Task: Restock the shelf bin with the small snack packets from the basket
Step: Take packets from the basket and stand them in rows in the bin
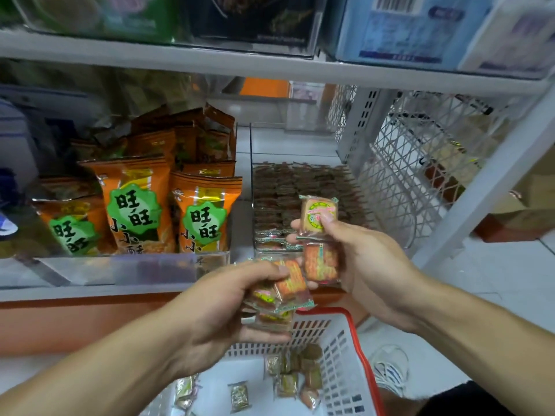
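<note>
My left hand (pixel 222 307) grips a bunch of small clear-wrapped snack packets (pixel 282 291) above the basket. My right hand (pixel 357 259) pinches two more small packets (pixel 319 217), one upright above the other, just in front of the clear shelf bin (pixel 300 187). That bin holds rows of the same packets standing on edge. The white basket with a red rim (pixel 345 367) sits below my hands, and several loose packets (pixel 288 382) lie on its bottom.
A neighbouring clear bin (pixel 150 265) to the left holds large orange snack bags (pixel 135 205). A white wire rack (pixel 420 163) stands to the right of the shelf. Boxes fill the shelf above. A shoe (pixel 390 370) is beside the basket on the tiled floor.
</note>
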The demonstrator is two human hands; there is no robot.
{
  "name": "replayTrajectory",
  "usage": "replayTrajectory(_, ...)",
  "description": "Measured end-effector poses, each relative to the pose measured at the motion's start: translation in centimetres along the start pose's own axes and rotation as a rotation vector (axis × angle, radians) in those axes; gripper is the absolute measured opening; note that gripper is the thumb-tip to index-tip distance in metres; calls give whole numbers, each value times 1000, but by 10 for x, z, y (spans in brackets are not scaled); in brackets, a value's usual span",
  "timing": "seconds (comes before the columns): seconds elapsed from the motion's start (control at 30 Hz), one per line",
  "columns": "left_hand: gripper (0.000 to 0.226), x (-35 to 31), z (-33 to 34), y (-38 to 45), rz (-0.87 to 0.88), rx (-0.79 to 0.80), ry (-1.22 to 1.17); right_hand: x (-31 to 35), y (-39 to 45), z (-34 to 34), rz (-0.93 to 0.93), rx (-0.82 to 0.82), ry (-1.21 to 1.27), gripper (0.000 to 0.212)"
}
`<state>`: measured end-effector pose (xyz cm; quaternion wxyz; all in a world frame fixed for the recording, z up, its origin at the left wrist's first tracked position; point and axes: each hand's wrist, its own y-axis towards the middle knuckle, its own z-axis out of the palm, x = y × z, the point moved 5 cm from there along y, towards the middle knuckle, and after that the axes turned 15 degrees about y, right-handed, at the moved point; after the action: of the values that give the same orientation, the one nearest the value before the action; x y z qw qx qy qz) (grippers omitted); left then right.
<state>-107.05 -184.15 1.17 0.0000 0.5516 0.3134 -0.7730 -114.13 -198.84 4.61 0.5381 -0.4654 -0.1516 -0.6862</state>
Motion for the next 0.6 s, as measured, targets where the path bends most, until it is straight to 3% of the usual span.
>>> replayTrajectory(0.33, 30, 0, 9, -5, 39, -63, -107, 6, 2, 4, -161, -24, -199, 18)
replayTrajectory(0.47, 39, -5, 5, -6, 80, -136, -118, 29, 0, -2, -231, -73, -379, 10)
replayTrajectory(0.6, 49, -4, 1, -5, 91, -162, -102, 88, -5, -20, -431, -210, -695, 19)
